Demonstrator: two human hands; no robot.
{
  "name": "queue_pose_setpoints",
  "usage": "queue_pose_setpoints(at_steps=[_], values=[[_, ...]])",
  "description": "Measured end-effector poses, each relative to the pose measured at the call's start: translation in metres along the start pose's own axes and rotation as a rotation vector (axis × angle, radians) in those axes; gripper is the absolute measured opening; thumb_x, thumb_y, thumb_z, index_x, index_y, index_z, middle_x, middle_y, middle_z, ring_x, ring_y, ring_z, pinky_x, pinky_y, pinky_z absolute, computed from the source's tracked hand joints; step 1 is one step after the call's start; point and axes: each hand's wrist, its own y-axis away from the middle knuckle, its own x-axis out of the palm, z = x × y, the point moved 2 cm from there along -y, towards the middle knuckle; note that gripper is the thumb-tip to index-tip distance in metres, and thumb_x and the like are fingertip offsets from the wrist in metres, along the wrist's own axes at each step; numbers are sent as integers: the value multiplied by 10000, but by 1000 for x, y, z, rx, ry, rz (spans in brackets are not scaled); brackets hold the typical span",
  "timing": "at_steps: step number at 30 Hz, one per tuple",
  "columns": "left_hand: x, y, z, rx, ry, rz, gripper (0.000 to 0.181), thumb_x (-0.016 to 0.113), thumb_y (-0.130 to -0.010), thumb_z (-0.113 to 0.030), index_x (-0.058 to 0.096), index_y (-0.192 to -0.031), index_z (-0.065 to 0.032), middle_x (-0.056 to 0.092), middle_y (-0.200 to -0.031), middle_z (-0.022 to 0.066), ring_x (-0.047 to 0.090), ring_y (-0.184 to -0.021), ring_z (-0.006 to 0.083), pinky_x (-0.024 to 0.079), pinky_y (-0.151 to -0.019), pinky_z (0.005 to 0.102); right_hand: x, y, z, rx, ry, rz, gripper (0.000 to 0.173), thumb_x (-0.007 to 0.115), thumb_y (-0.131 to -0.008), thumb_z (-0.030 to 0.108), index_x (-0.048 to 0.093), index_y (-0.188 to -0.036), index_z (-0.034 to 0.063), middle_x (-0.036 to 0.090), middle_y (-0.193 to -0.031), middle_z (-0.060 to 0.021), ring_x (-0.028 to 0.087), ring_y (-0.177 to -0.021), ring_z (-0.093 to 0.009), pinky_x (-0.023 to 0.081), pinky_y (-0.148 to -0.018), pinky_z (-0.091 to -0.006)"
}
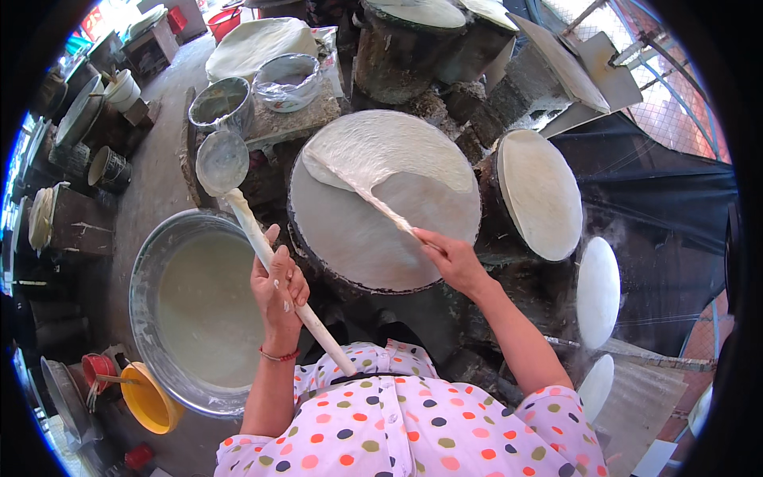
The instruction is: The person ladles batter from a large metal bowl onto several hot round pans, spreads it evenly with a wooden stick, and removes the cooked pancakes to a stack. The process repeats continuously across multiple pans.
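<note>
My left hand (pixel 280 283) grips the long pale handle of a ladle (pixel 223 161), its round bowl raised beyond the basin's far rim. The handle's lower end comes near my waist. Ahead of me is a round griddle (pixel 351 238), its far part covered by pale, wet-looking batter (pixel 393 140). In my right hand (pixel 450 259) is a thin batter-coated stick (pixel 384 208) that slants across the griddle; its far end lies at the batter's left edge. The batter's lower edge curves along the stick. At left, a large metal basin (pixel 140 298) holds pale liquid batter (pixel 205 310).
Right of the griddle, a pale round sheet (pixel 541 194) lies on a round stand, with white discs (pixel 598 292) beyond. A metal bucket (pixel 220 104) and a plastic-lined pot (pixel 287 80) stand ahead left. A yellow bucket (pixel 149 399) sits by the basin.
</note>
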Motion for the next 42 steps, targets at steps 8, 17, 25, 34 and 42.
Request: queue_pose_setpoints(at_steps=[8,17,25,34,42], values=[[9,20,16,130,-50,-83,372,539,-936,-166,477,-1273,-21,460,-644,-6,479,-464,80,462,-410,232,-26,-58,-18,143,-82,23,331,544,-933,194,600,-1247,110,627,-729,-56,538,-643,-94,470,-622,-281],[30,75,51,324,-132,-292,405,561,-915,-202,483,-1234,36,626,-854,81,593,-675,104,552,-585,233,-48,-80,-52,-196,-22,-66,332,525,-951,198,586,-1268,117,644,-744,-27,486,-537,-66,431,-497,-253],[40,114,75,388,-101,-437,393,558,-912,-178,489,-1238,30,641,-890,95,604,-706,109,557,-590,232,-43,-45,-54,-573,-15,201,336,542,-958,213,580,-1280,121,525,-717,10,465,-547,-79,390,-474,-248],[49,134,82,420,-112,-508,399,567,-898,-176,505,-1236,26,643,-899,96,606,-716,113,558,-591,232,-53,-85,-4,84,-6,603,311,569,-936,176,618,-1233,96,603,-806,26,486,-688,-82,447,-644,-249],[55,141,88,410,-142,-529,413,569,-900,-160,493,-1265,18,642,-894,70,601,-723,100,552,-600,229,-61,-76,-34,-141,-107,393,298,560,-935,115,615,-1226,77,672,-959,-30,567,-845,-93,469,-756,-254]])
